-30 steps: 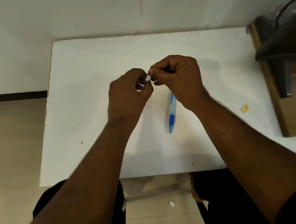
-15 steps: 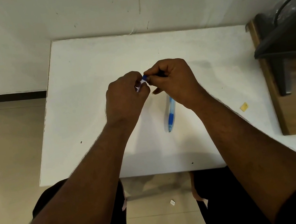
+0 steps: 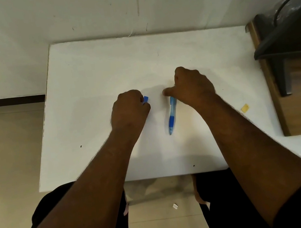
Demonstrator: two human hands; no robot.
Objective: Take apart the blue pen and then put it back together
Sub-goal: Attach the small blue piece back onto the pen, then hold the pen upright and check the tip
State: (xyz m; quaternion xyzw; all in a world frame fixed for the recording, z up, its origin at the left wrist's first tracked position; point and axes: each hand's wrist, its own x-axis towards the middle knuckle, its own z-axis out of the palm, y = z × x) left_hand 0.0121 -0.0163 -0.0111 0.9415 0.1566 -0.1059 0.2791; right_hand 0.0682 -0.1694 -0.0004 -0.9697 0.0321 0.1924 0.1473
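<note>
The blue pen barrel (image 3: 171,114) lies on the white table (image 3: 87,68), its tip toward me and its far end hidden under my right hand (image 3: 192,85). That hand is curled over the barrel's top end with the thumb sticking out to the left; whether it grips the barrel or holds anything is hidden. My left hand (image 3: 128,110) is closed near the table's middle, pinching a small blue pen part (image 3: 146,99) that pokes out at its fingertips.
A small yellow scrap (image 3: 245,107) lies on the table at the right. A wooden desk with a dark stand (image 3: 288,46) borders the right side. The wall rises behind the table's far edge. A white scrap (image 3: 175,206) lies on the floor between my legs.
My hands were joined above the table, working a small part together. They have separated and dropped toward the surface: the left went left with the blue part, the right came down over the barrel's top.
</note>
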